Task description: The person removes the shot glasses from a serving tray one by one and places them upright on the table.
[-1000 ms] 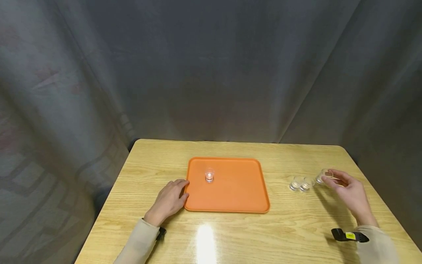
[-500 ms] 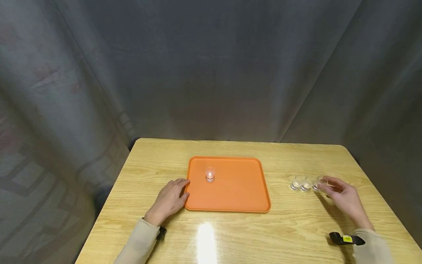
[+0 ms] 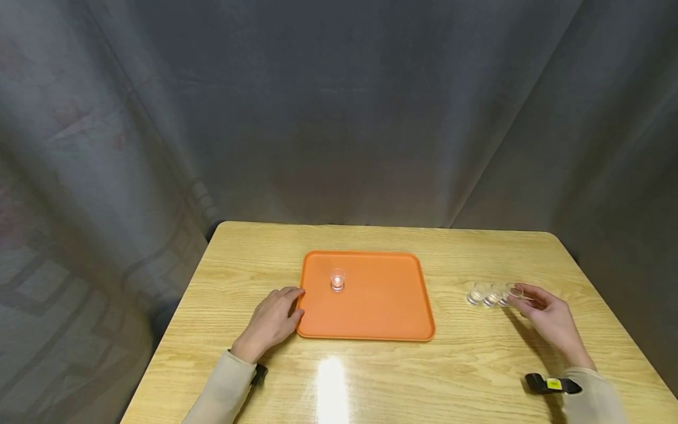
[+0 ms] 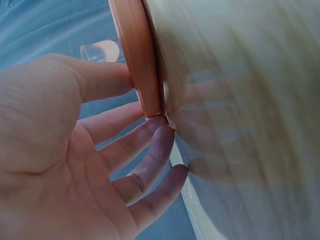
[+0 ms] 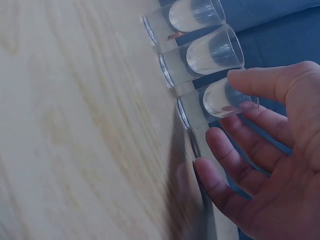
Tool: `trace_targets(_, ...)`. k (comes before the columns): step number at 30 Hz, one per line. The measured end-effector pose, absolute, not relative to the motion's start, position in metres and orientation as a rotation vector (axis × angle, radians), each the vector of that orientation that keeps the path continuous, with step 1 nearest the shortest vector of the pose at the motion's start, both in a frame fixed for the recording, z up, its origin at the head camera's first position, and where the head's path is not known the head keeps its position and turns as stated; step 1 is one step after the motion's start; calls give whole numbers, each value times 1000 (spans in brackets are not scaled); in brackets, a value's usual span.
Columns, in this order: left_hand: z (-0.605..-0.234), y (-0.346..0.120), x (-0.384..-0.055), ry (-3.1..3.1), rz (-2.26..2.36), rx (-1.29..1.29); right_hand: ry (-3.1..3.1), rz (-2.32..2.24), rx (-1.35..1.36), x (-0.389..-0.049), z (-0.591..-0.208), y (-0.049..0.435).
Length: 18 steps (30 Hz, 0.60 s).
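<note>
Where the right hand (image 3: pixel 553 323) pinches a clear, flared glass (image 5: pixel 216 104) between thumb and fingers, that glass stands at the end of a row, just beside two matching glasses (image 5: pixel 215 52). With relaxed, slightly bent fingers, the left hand (image 3: pixel 270 324) touches the left rim of a smooth, round-cornered orange tray (image 3: pixel 371 306) bearing a fourth glass (image 3: pixel 337 281). Wood-grained tabletop (image 3: pixel 450 333) stretches between tray and row.

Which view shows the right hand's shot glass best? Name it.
Right wrist view: the shot glass appears large and nearly whole. The head view shows it small and faint; the left wrist view, not at all.
</note>
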<state>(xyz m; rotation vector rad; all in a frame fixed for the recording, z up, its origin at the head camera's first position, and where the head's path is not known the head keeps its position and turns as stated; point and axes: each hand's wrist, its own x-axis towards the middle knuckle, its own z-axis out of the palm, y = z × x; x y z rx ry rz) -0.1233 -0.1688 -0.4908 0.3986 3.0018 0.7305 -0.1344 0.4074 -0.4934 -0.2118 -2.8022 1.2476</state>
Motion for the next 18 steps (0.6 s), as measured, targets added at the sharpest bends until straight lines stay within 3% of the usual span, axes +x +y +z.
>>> trace_targets(18, -490, -167, -122, 3020, 728, 395, -2867, 1229, -225, -132, -492, 414)
